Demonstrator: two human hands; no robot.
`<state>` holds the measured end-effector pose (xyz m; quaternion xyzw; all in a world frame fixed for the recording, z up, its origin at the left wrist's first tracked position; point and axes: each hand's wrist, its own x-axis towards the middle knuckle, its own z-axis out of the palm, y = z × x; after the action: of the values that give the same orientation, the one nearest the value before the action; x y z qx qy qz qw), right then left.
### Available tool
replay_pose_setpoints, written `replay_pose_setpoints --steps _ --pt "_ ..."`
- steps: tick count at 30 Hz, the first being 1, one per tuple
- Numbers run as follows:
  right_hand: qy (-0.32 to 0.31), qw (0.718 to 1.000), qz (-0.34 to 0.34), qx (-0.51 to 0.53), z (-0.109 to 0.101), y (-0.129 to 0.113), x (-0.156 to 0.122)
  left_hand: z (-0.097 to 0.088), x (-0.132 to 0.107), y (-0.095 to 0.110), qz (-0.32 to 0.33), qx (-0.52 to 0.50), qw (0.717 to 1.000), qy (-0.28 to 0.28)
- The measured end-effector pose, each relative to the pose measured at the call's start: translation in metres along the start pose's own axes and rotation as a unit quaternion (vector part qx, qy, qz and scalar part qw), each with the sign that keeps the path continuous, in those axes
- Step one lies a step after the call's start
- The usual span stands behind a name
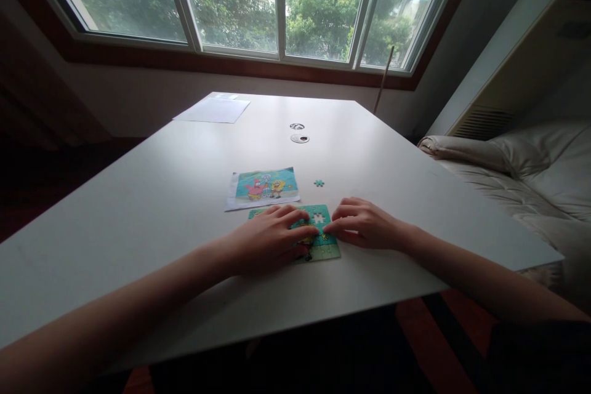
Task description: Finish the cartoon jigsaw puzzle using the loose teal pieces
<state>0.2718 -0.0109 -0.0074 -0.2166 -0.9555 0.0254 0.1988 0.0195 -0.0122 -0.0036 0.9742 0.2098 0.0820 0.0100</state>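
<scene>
A jigsaw puzzle (pixel 330 251), green-blue with cartoon figures, lies flat near the table's front edge. A white gap in the shape of one piece shows in its upper right part. My left hand (pixel 272 237) rests across the puzzle, fingers spread over its surface, hiding most of its left half. From the right, my right hand (pixel 367 225) reaches to the puzzle's right side; its fingertips touch there, the fingers slightly bent and apart. One loose puzzle piece (pixel 319 183) lies just beyond the puzzle. Behind the puzzle is a printed picture sheet (pixel 265 188) with three cartoon characters.
Farther back on the white table (pixel 152 197) are two small round discs (pixel 299 132). White paper sheets (pixel 215 109) lie at the far left corner. A pale sofa (pixel 517 172) stands to the right, and windows (pixel 231 6) are beyond the table.
</scene>
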Motion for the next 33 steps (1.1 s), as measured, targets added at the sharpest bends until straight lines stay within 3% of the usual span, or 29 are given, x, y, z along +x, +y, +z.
replay_pose_setpoints --steps 8,12,18,26,33 --pt "-0.024 0.998 0.049 0.039 -0.003 0.010 0.003 -0.001 0.001 0.000 0.004 -0.014 1.000 0.011" --pt "0.030 0.990 0.139 -0.012 -0.001 0.036 0.006 -0.002 -0.001 -0.007 -0.021 -0.049 0.998 0.025" --pt "0.066 0.960 0.270 0.029 0.008 0.068 0.019 -0.001 -0.003 -0.024 -0.059 -0.044 0.995 0.068" --pt "0.065 0.954 0.285 0.073 0.018 0.077 0.036 0.000 -0.003 -0.027 -0.074 -0.048 0.993 0.081" --pt "0.071 0.930 0.316 0.172 0.009 0.069 0.026 -0.001 -0.002 -0.027 -0.078 -0.059 0.991 0.088"
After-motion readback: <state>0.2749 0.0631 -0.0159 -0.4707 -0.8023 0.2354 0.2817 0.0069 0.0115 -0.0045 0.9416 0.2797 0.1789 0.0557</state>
